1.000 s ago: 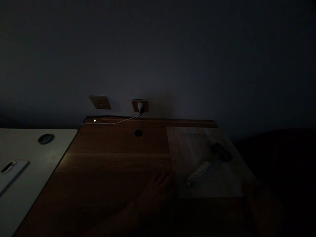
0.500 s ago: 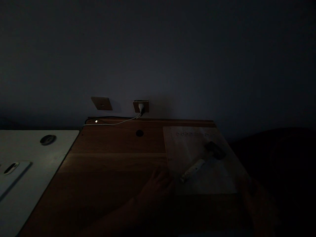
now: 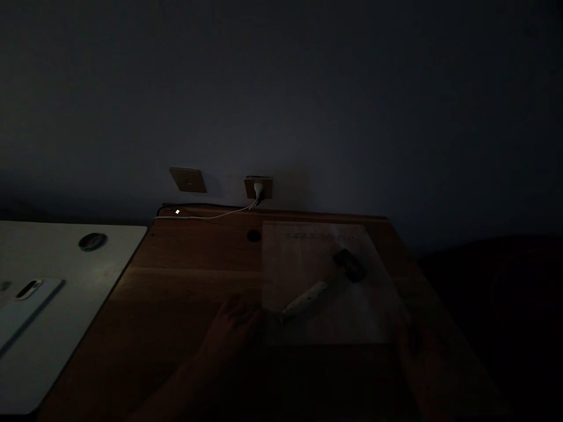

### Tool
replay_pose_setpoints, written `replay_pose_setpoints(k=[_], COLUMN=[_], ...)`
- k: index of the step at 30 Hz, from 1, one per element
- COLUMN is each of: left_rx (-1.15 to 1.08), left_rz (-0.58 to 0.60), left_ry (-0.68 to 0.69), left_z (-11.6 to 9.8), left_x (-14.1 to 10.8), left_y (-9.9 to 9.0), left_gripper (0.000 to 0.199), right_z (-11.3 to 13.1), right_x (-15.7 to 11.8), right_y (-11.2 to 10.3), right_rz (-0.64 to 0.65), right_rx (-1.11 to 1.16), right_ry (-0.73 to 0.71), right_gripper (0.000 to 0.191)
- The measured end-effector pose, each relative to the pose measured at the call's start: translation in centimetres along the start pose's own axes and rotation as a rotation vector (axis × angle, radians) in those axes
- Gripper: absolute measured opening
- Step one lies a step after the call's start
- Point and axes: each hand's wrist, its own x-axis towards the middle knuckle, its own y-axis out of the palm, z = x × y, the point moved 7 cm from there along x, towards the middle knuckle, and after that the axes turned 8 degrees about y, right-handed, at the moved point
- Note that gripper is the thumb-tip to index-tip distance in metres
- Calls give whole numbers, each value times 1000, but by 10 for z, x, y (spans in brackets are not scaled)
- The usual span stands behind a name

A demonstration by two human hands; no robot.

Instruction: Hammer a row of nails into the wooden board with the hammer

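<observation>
In the dim head view, a pale flat board [image 3: 343, 319] lies on the brown wooden desk, with a row of small dark marks near its far edge. A hammer [image 3: 305, 298] rests slantwise on it, dark head to the far right and light grip to the near left. My left hand [image 3: 237, 319], fingers curled, is at the board's left edge by the grip's end. Along the near right edge, my right hand [image 3: 417, 346] grips the board; its fingers are barely visible in the dark. Neither hand touches the hammer.
A white table [image 3: 101, 281] adjoins the desk [image 3: 176, 281] on the left, carrying a phone-like object [image 3: 30, 289] on a pale box. Behind, a white plug [image 3: 258, 189] with cables sits in a wall socket. A round dark hole [image 3: 254, 235] marks the desk's back.
The board, with the hammer on it, has shifted left across the desk. Both my hands have moved left with it, and the view has shifted slightly.
</observation>
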Motion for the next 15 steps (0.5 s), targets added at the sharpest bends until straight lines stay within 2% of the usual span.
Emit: replay_pose_setpoints(k=[5, 10, 13, 15], left_rx=[39, 97, 93, 82], left_rz=[1, -46, -66, -122], left_ry=[-150, -388, -455, -463], left_z=[31, 63, 71, 71], left_x=[-54, -121, -153, -167], left_y=[-17, -31, -43, -55], left_gripper=[49, 53, 50, 43], right_z=[48, 95, 112, 118], right_x=[-33, -66, -81, -83], right_y=[-2, -14, -20, -19], right_rz=[-40, -128, -134, -111], right_rx=[33, 32, 128, 163], right_ry=[-158, -335, -468, -506], right_gripper=[56, 47, 42, 44])
